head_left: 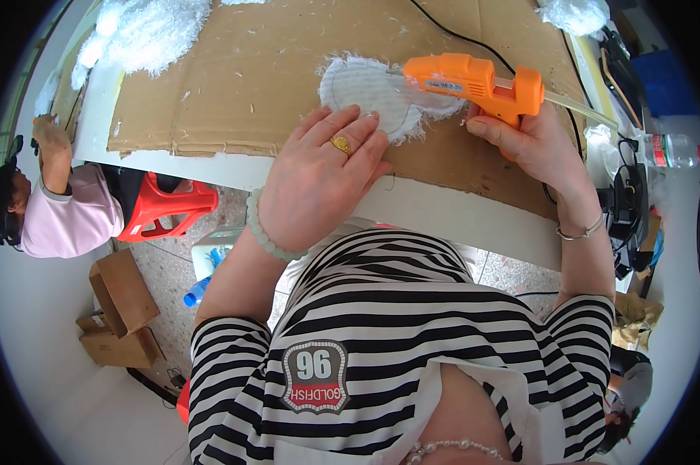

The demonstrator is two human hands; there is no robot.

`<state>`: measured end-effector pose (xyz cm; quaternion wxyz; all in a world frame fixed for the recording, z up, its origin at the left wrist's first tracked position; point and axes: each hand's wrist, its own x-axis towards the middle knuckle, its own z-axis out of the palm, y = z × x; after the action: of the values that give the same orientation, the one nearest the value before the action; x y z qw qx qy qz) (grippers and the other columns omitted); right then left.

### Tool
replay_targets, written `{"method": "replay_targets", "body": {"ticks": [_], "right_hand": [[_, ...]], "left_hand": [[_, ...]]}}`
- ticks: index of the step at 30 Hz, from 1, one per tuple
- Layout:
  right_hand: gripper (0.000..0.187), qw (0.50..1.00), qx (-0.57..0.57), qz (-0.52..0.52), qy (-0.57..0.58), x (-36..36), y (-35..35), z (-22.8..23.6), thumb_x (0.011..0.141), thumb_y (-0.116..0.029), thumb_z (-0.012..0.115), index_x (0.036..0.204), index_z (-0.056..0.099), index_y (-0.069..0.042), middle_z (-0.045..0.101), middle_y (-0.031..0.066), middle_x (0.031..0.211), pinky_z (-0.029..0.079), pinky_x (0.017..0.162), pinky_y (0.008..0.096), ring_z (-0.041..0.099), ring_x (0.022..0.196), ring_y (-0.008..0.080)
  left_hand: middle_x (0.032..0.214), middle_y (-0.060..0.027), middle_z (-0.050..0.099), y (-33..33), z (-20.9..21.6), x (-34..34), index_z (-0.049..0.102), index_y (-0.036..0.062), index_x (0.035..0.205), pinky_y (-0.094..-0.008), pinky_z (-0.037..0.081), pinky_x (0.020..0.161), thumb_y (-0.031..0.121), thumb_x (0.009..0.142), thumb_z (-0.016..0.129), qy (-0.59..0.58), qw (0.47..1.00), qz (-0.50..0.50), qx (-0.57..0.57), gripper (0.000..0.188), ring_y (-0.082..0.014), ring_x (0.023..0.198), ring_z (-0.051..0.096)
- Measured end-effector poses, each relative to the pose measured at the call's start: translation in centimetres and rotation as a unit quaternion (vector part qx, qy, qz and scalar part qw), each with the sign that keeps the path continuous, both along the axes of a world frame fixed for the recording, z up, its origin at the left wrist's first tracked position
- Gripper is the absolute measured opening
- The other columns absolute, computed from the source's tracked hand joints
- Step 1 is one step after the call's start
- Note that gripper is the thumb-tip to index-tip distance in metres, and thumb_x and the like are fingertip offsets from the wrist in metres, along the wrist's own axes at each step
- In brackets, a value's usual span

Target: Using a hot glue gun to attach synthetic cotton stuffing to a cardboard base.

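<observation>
My right hand (pixel 537 147) grips the handle of an orange hot glue gun (pixel 462 79), which points to the left. A pale, translucent glue stick (pixel 578 108) sticks out of its back end. The gun's nozzle is over a white fabric piece (pixel 363 84) with rounded lobes, a drawn or stitched outline and a frayed, fuzzy edge. My left hand (pixel 320 167) lies palm down with its fingers stretched out, the fingertips on the near left edge of the fabric. What lies under that palm is hidden.
Brown cardboard (pixel 233 93) covers the white table, scattered with white fluff. A heap of white fibre (pixel 152 31) sits far left, another (pixel 574 14) far right. A black cable (pixel 474 39) runs behind the gun. A plastic bottle (pixel 679 151) is at right; a person (pixel 71 213) is at left.
</observation>
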<state>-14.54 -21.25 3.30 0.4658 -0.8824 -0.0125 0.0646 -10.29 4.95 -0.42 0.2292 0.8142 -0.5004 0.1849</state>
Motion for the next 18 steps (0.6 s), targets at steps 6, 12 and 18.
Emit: {"method": "replay_targets", "body": {"ticks": [6,12,18], "right_hand": [[0.012,0.998,-0.034,-0.024,0.043,0.12,0.25,0.53,0.086,-0.013,0.066,0.093,0.059,-0.005,0.054,-0.0045,0.077,0.037,0.055,0.0189,0.045,0.063,0.0032],[0.016,0.996,-0.093,0.004,-0.002,0.14,-0.22,0.17,0.086,-0.015,0.067,0.093,0.059,-0.004,0.054,-0.003,0.077,0.04,0.059,0.0218,0.047,0.066,0.0063],[0.019,0.99,-0.128,0.016,-0.056,0.18,0.21,0.35,0.086,-0.018,0.068,0.094,0.059,-0.003,0.055,-0.0004,0.076,0.041,0.061,0.0235,0.048,0.066,0.0083]], "left_hand": [[0.103,-0.0113,0.065,0.04,-0.22,0.01,0.061,0.0015,0.097,-0.0442,0.047,0.09,0.016,0.074,0.071,0.004,1.0,0.003,-0.001,0.029,-0.0297,0.101,0.06],[0.103,-0.011,0.065,0.04,-0.12,0.03,0.061,0.0015,0.097,-0.0442,0.047,0.09,0.016,0.074,0.071,0.006,1.0,0.0,-0.003,0.029,-0.0298,0.1,0.06],[0.106,-0.012,0.065,0.04,0.25,-0.14,0.062,0.0016,0.098,-0.0439,0.048,0.09,0.012,0.072,0.073,0.022,1.0,0.005,0.005,0.03,-0.0309,0.101,0.061]]}}
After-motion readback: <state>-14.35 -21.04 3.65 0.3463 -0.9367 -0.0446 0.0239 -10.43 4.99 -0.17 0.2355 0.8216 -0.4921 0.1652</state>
